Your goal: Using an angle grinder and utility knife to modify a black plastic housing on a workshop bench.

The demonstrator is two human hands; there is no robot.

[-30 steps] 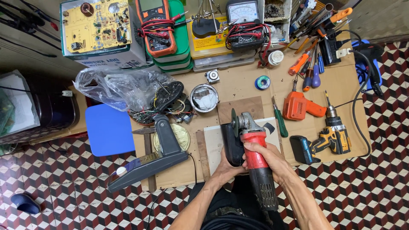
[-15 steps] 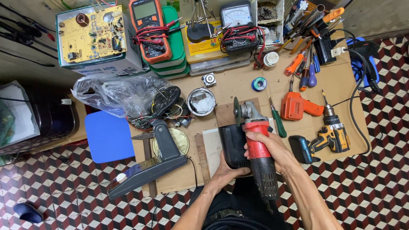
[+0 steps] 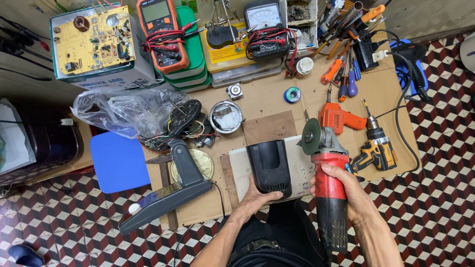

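- Red grinder [image 3: 329, 188] sits in the right hand [image 3: 346, 190], fingers wrapped around its body, long axis running away from the person, disc [image 3: 311, 137] at the far end.
- Black case [image 3: 269, 168] lies just left of the disc, on a white board [image 3: 237, 173].
- Left hand [image 3: 257, 198] presses the case's near edge, fingers curled on it.

The battery pack [image 3: 269, 167] lies on the board [image 3: 303, 165], left of the angle grinder [image 3: 326, 173].

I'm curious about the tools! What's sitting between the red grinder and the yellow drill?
In the head view, nothing sits between the red grinder and the yellow drill: just bare brown cardboard. The right hand grips the grinder.
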